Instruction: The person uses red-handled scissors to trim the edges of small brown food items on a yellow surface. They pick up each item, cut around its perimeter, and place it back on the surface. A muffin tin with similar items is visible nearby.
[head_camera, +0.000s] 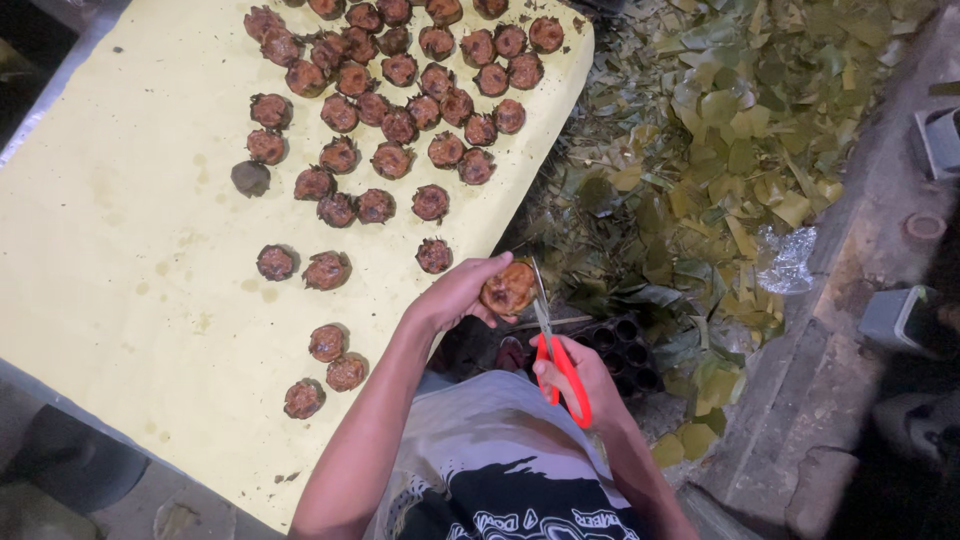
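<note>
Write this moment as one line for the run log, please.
left hand: holds brown cake | right hand: holds red scissors, blades at cake edge | yellow sheet: many cakes | ground: green leaf scraps

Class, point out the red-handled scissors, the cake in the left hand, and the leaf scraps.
red-handled scissors (563, 375), head view, on the handle.
cake (508, 288), head view, top face.
leaf scraps (720, 120), head view, pile's middle.

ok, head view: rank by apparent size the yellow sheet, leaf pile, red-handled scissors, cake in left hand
1. yellow sheet
2. leaf pile
3. red-handled scissors
4. cake in the left hand

Sheet and pile both run out of frame; order unsure.
</note>
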